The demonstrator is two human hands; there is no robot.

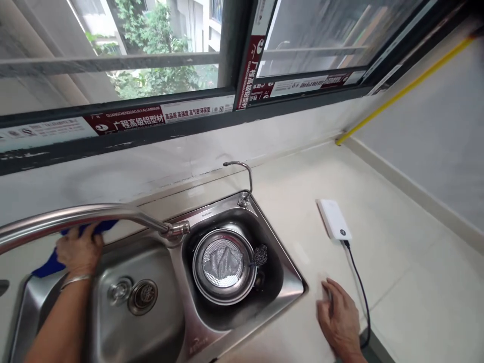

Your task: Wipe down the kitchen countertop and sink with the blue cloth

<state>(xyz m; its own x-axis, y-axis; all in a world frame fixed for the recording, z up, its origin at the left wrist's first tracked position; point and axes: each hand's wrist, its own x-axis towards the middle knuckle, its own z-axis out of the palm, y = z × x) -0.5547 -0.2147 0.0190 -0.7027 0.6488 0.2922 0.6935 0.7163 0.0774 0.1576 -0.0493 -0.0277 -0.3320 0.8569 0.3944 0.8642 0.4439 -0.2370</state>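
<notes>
My left hand (79, 249) presses on a blue cloth (51, 264) at the sink's back left rim, behind the arched faucet, its fingers bent over the fabric. Part of the cloth shows past the faucet neck. My right hand (338, 317) rests on the pale countertop to the right of the sink, thumb and fingers apart, nothing visible in it. Between the hands is a double steel sink (196, 322). Its right basin holds a round metal strainer (225, 297) with a crumpled, shiny grey piece (223, 262) inside and a steel-wool scrubber (260, 255) at its edge.
The large curved faucet (113, 209) crosses the left basin, and a thin tap (249, 176) stands at the back corner. A white power bank (335, 219) with a black cable (357, 277) lies on the countertop. A yellow pipe (404, 93) runs up the right wall.
</notes>
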